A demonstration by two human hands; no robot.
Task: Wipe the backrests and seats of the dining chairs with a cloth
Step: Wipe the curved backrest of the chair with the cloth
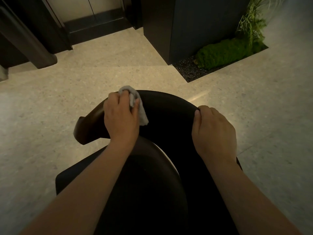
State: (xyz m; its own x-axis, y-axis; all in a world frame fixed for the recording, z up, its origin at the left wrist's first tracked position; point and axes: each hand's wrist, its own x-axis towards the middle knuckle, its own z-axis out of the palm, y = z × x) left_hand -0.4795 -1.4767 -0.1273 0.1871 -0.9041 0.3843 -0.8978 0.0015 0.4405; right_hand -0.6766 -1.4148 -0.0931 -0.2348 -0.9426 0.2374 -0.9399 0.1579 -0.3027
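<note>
The left hand (121, 116) presses the cloth (142, 114) (grey, bunched) onto the top of the backrest (169, 107), fingers (115, 99) curled round it. The right hand (213, 131) grips that top edge further right, thumb on the near face.

Chair's backrest (166, 112) sits centre, w/ seat (149, 184) below it, nearer the camera, both on the floor (50, 107). On backrest's left part is the left hand (121, 116) w/ cloth (143, 116); the right hand (215, 131) is on its right edge. Behind, planter bed (220, 55) at right, door (94, 14) left of centre.
</note>
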